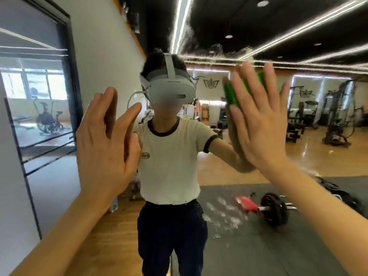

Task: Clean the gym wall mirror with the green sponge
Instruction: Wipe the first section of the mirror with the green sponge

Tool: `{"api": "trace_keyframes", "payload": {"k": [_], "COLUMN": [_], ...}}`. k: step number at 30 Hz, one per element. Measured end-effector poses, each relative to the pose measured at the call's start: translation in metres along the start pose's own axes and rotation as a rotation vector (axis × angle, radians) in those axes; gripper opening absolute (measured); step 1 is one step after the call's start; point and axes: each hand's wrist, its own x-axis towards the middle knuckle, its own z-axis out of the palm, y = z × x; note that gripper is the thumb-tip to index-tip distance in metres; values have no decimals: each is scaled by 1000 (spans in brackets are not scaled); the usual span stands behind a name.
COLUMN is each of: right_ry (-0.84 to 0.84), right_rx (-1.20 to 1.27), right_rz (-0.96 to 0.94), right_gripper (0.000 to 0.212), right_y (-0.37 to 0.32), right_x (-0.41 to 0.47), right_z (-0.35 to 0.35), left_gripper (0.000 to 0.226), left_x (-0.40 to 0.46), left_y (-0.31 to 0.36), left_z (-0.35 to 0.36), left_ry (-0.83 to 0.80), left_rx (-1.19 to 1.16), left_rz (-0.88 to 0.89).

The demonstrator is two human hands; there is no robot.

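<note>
The wall mirror (249, 160) fills most of the view and shows my own reflection in a cream shirt and a white headset. My right hand (258, 120) presses the green sponge (232, 94) flat against the glass at head height, fingers straight and spread over it. Only the sponge's left edge and a strip near my fingertips show. My left hand (107, 140) is raised with its fingers straight, at or just off the glass; contact cannot be told. Soapy streaks (217, 54) arc across the mirror above the sponge, and foam patches (225, 214) sit lower down.
A dark-framed window or door (65, 80) stands in the white wall at the left. The mirror reflects a barbell with a red plate (264, 208) on a grey mat, gym machines (336, 116) at the right, and a wooden floor.
</note>
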Motion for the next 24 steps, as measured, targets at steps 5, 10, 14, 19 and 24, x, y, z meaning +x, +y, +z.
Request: {"api": "trace_keyframes", "payload": {"k": [5, 10, 14, 19, 24], "right_ry": [58, -106, -43, 72, -131], "right_rx": [25, -86, -64, 29, -64], "right_rz": [103, -230, -84, 154, -181], "right_gripper": [49, 64, 54, 50, 59], "right_y": [-8, -19, 12, 7, -9], "right_x": [-3, -103, -23, 7, -109], "right_z": [2, -4, -4, -3, -9], "left_gripper": [43, 44, 43, 43, 44], "left_x": [0, 0, 1, 1, 1], "left_y": [1, 2, 4, 4, 4], "left_z": [0, 1, 0, 0, 1], "left_ry": [8, -2, 4, 3, -9], "left_rx": [5, 12, 19, 11, 3], "left_rz": [0, -23, -13, -25, -28]}}
